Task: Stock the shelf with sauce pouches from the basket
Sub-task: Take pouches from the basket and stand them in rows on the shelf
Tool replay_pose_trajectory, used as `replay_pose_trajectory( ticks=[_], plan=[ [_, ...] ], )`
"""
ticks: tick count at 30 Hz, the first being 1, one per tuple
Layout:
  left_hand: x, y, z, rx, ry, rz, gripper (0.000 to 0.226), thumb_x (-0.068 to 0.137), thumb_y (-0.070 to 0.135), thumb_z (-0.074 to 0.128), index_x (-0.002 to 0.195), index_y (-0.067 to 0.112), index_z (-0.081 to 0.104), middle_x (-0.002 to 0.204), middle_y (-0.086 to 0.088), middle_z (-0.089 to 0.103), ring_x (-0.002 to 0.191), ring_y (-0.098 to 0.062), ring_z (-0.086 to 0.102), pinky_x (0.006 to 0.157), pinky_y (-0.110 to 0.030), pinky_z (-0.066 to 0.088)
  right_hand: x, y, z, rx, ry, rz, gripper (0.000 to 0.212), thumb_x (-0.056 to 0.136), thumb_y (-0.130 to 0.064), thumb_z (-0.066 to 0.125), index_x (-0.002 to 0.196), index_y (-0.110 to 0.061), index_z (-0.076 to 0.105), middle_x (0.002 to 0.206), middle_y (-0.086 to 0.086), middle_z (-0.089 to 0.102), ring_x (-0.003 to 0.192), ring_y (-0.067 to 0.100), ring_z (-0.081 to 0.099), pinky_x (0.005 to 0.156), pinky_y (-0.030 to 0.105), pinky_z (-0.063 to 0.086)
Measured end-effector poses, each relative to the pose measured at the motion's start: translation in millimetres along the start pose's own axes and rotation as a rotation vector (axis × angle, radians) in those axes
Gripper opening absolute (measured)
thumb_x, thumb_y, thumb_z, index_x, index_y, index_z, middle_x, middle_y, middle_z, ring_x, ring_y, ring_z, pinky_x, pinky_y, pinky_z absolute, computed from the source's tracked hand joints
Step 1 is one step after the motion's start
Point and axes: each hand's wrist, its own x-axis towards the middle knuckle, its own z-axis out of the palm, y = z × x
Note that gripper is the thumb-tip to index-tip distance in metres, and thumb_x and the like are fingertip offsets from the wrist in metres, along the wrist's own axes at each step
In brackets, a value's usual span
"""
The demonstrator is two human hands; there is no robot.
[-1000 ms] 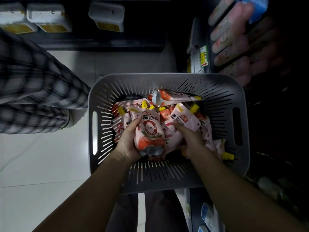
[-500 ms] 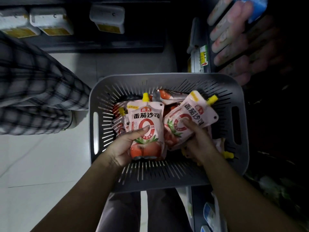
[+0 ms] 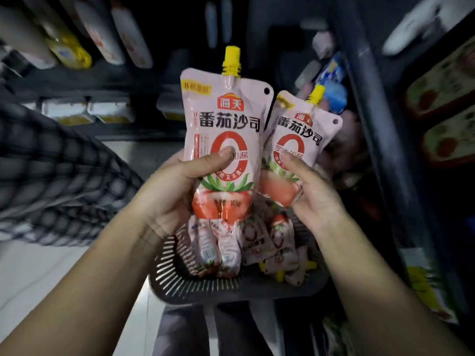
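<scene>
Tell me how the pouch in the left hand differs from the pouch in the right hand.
The left-hand pouch stands upright, cap straight up; the right-hand pouch leans to the right. The left-hand pouch reaches higher, and its edge overlaps the right-hand pouch. Both are pink with a yellow cap, a red ring and a tomato picture, each held with a thumb on its front.

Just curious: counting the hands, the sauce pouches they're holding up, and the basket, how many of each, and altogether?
Hands: 2, left hand and right hand
Held sauce pouches: 2, left pouch and right pouch
Basket: 1
Total: 5
Loose pouches lying inside: too jumbled to count.
</scene>
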Motion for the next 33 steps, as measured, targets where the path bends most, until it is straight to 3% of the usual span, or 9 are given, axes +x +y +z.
replay_pose_trajectory(
  ticks=[3, 7, 10, 12, 17, 22, 25, 28, 33],
  plan=[
    [-23.4, 42.3, 28.7, 0.088, 0.000, 0.151, 0.033, 0.065, 0.014, 0.065, 0.097, 0.010, 0.069, 0.085, -0.006, 0.076, 0.071, -0.017, 0.072, 0.060, -0.027, 0.058, -36.3, -55.4, 22.0, -0.121, -0.068, -0.200, 0.044, 0.074, -0.009, 0.069, 0.116, -0.004, 0.059, 0.109, 0.013, 0.069, 0.090, 0.023, 0.070, 0.074, 0.037, 0.059],
    [-61.6, 91.1, 63.9, 0.150, -0.040, 0.321, 0.036, 0.063, 0.014, 0.066, 0.098, 0.013, 0.068, 0.086, -0.004, 0.076, 0.071, -0.015, 0.072, 0.060, -0.026, 0.059, -99.1, -118.9, 43.7, -0.242, -0.110, -0.372, 0.032, 0.080, -0.011, 0.066, 0.109, 0.002, 0.063, 0.090, 0.016, 0.071, 0.061, 0.015, 0.070, 0.047, 0.021, 0.054],
    [-91.6, 123.8, 90.1, 0.154, -0.109, 0.414, 0.033, 0.062, 0.012, 0.066, 0.095, 0.013, 0.068, 0.088, -0.006, 0.076, 0.074, -0.017, 0.073, 0.064, -0.029, 0.060, -144.3, -150.8, 57.2, -0.235, -0.098, -0.490, 0.043, 0.068, -0.020, 0.074, 0.104, 0.002, 0.065, 0.090, 0.023, 0.071, 0.064, 0.032, 0.068, 0.055, 0.037, 0.055],
    [-111.8, 144.4, 106.7, 0.182, -0.176, 0.472, 0.029, 0.063, 0.010, 0.066, 0.091, 0.014, 0.068, 0.084, -0.005, 0.076, 0.072, -0.016, 0.073, 0.059, -0.027, 0.059, -175.0, -170.6, 65.7, -0.206, -0.050, -0.569, 0.044, 0.058, -0.022, 0.077, 0.097, -0.004, 0.068, 0.088, 0.016, 0.074, 0.073, 0.033, 0.069, 0.064, 0.044, 0.057],
    [-165.5, 182.5, 137.5, 0.239, -0.394, 0.546, 0.027, 0.063, 0.010, 0.065, 0.090, 0.013, 0.067, 0.079, -0.003, 0.076, 0.068, -0.015, 0.072, 0.055, -0.023, 0.056, -266.6, -201.9, 81.4, -0.129, 0.001, -0.733, 0.019, 0.076, -0.006, 0.065, 0.094, -0.012, 0.066, 0.085, 0.005, 0.077, 0.076, 0.020, 0.074, 0.062, 0.032, 0.060],
    [-215.8, 191.3, 164.9, 0.284, -0.592, 0.569, 0.024, 0.061, 0.009, 0.065, 0.085, 0.013, 0.067, 0.073, -0.003, 0.076, 0.063, -0.013, 0.072, 0.050, -0.022, 0.054, -352.6, -199.3, 87.2, -0.168, 0.102, -0.858, 0.032, 0.071, -0.013, 0.068, 0.103, -0.015, 0.066, 0.100, 0.007, 0.075, 0.093, 0.023, 0.072, 0.077, 0.038, 0.059],
    [-236.9, 179.2, 181.8, 0.326, -0.705, 0.527, 0.023, 0.060, 0.009, 0.067, 0.083, 0.012, 0.068, 0.076, -0.004, 0.076, 0.065, -0.015, 0.072, 0.054, -0.024, 0.056, -400.5, -184.0, 76.1, -0.180, 0.199, -0.932, 0.020, 0.079, -0.005, 0.064, 0.098, -0.013, 0.066, 0.092, 0.006, 0.076, 0.082, 0.020, 0.073, 0.069, 0.032, 0.060],
    [-256.0, 155.4, 202.3, 0.361, -0.815, 0.467, 0.024, 0.061, 0.010, 0.067, 0.085, 0.012, 0.069, 0.078, -0.005, 0.076, 0.066, -0.016, 0.072, 0.055, -0.025, 0.057, -450.1, -161.9, 55.2, -0.145, 0.335, -0.964, 0.016, 0.081, -0.001, 0.063, 0.094, -0.009, 0.066, 0.083, 0.006, 0.076, 0.072, 0.019, 0.073, 0.058, 0.028, 0.058],
    [-298.4, 95.9, 249.8, 0.429, -1.009, 0.357, 0.025, 0.062, 0.009, 0.067, 0.086, 0.011, 0.068, 0.076, -0.006, 0.076, 0.063, -0.016, 0.072, 0.051, -0.024, 0.057, -527.5, -122.5, 6.0, -0.151, 0.679, -1.001, 0.023, 0.076, -0.002, 0.070, 0.098, -0.008, 0.067, 0.091, 0.009, 0.076, 0.080, 0.023, 0.072, 0.067, 0.032, 0.060]
  ],
)
